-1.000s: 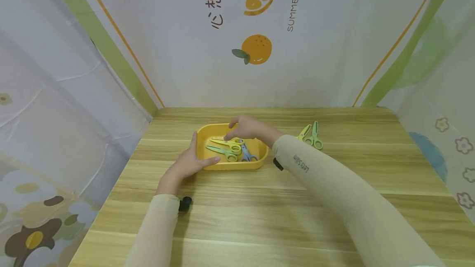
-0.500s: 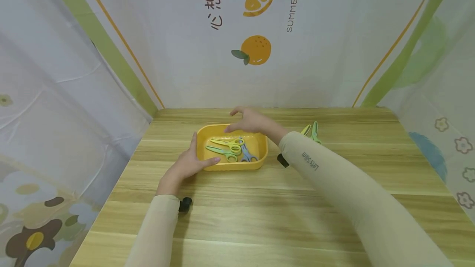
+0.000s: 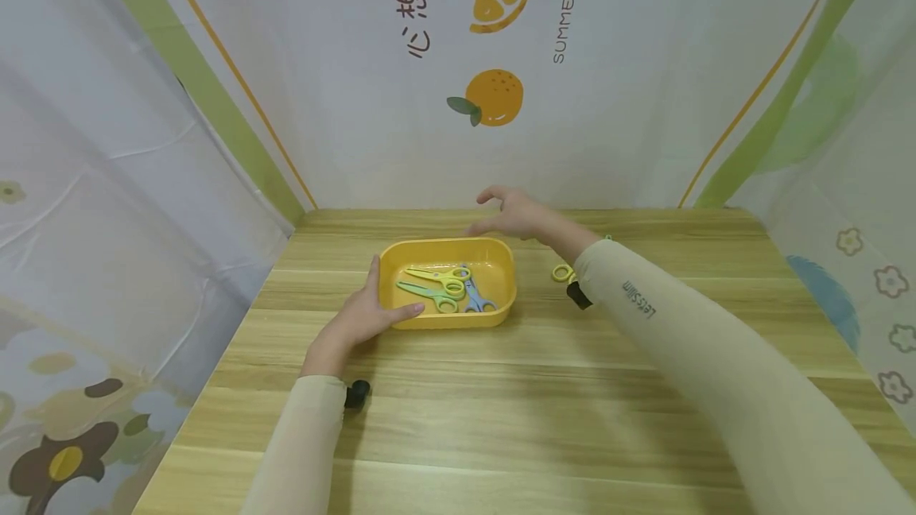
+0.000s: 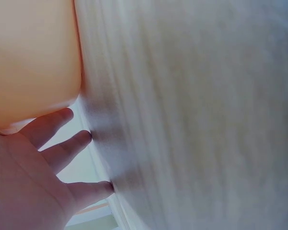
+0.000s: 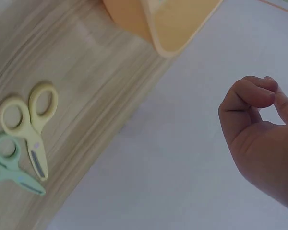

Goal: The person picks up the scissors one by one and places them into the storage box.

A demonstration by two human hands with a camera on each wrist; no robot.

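A yellow plastic tray (image 3: 458,322) stands on the table with yellow scissors (image 3: 433,274), green scissors (image 3: 427,291) and blue scissors (image 3: 473,292) lying in it. My left hand (image 3: 358,315) holds the tray's left end, thumb over the front rim and fingers along the outside. In the left wrist view, several fingertips of that hand reach past the tray's outer wall. My right hand (image 3: 521,214) hovers behind the tray's far right corner, loosely curled and holding nothing. Right of the tray lie a second pair of yellow scissors (image 5: 35,136) and another green pair (image 5: 11,170), mostly hidden by the right sleeve in the head view.
The wood-grain table (image 3: 429,427) runs back to a white printed curtain (image 3: 372,149). More curtain hangs at both sides. A small black device (image 3: 357,394) sits at the left wrist, and another black device (image 3: 579,295) shows at the right wrist.
My right hand has lifted out from over the tray and moved back and to the right, carrying nothing visible. The left hand, the tray and its scissors stay put.
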